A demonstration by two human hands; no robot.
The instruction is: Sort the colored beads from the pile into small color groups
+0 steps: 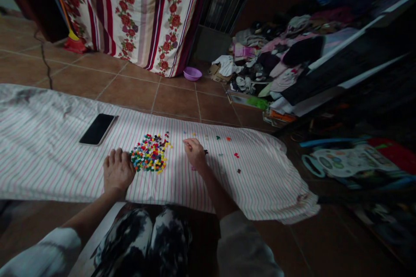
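Note:
A pile of small cube-shaped beads (150, 153) in many colours lies on a striped cloth (81, 173). My left hand (118, 169) rests flat on the cloth, its fingers against the pile's left edge. To the right of the pile, my right hand (195, 153) is closed low over the cloth, with thumb and fingers pinched together; whatever they hold is too small to make out. Around that hand lie small separate groups of beads: green ones (218, 137), orange ones (228, 139), red ones (236, 155) and dark brown ones (238, 171). Pink beads (193, 168) are partly hidden under the wrist.
A phone (98, 129) lies on the cloth at left. Beyond are a tiled floor (175, 99), a flowered curtain (139, 17), a broom (74, 43) and a purple basin (193, 73). Piled clothes (276, 56) fill the back right.

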